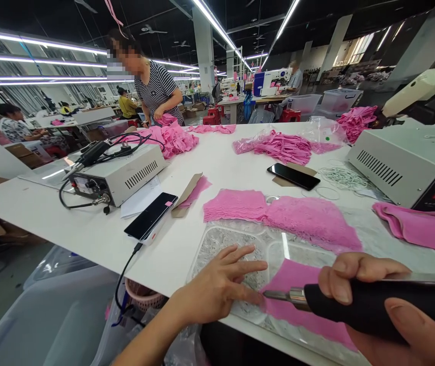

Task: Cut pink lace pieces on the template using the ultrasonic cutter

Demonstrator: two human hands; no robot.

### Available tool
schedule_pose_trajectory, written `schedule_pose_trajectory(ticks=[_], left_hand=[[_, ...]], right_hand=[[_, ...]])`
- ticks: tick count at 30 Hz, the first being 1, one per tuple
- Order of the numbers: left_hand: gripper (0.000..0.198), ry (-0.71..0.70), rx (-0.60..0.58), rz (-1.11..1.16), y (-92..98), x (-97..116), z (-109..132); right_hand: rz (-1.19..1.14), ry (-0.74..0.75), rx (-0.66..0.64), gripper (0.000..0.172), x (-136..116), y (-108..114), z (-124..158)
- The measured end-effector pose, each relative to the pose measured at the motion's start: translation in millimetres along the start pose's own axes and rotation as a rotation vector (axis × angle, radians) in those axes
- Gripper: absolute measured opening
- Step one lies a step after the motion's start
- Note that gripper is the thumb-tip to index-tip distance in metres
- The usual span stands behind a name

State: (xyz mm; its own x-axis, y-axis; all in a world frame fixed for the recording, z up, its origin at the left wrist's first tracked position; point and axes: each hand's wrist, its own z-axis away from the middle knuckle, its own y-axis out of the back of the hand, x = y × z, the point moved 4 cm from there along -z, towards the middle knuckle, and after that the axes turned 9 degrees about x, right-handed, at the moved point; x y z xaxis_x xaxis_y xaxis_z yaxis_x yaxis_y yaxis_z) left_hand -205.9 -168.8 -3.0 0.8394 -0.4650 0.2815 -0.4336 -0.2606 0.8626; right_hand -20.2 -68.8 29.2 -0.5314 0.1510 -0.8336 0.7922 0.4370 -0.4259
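Observation:
My right hand (pixel 377 300) is wrapped around a black hand tool (pixel 350 302) with a pointed metal tip, held nearly level. The tip meets the left edge of a flat pink fabric piece (pixel 297 279). My left hand (pixel 228 279) rests with fingers spread over the clear plastic sheet (pixel 225 236). One of its fingertips touches the fabric edge right beside the tool tip. Just beyond lie a stack of pink fabric pieces (pixel 234 205) and a lacy-looking pink pile (pixel 311 218). Part of the fabric is hidden under the tool and right hand.
Grey control boxes (pixel 133 175) (pixel 404 152) stand left and right on the white table (pixel 186 175). Phones (pixel 152 216) (pixel 293 176), pink strips (pixel 284 147) and folded pink fabric (pixel 423 226) lie around. Across the table stands a person (pixel 160 91) with pink cloth.

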Motion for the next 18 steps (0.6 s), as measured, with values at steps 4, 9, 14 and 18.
schedule_pose_trajectory(ticks=[4,9,14,18], left_hand=[[0.05,-0.005,-0.005,-0.014,-1.8,-0.2,1.4],[0.053,-0.012,0.0,0.002,-3.7,0.3,3.6],[0.055,-0.005,-0.01,-0.013,-4.2,1.0,2.2],[0.052,-0.008,-0.005,-0.006,-4.3,1.3,2.7]], right_hand=[[0.0,-0.005,0.001,0.017,3.0,-0.2,-0.9],[0.005,-0.026,-0.042,0.016,7.2,-1.2,0.6],[0.02,-0.004,-0.041,0.016,6.2,-4.0,2.2],[0.004,-0.001,0.006,0.016,0.6,0.6,-5.3]])
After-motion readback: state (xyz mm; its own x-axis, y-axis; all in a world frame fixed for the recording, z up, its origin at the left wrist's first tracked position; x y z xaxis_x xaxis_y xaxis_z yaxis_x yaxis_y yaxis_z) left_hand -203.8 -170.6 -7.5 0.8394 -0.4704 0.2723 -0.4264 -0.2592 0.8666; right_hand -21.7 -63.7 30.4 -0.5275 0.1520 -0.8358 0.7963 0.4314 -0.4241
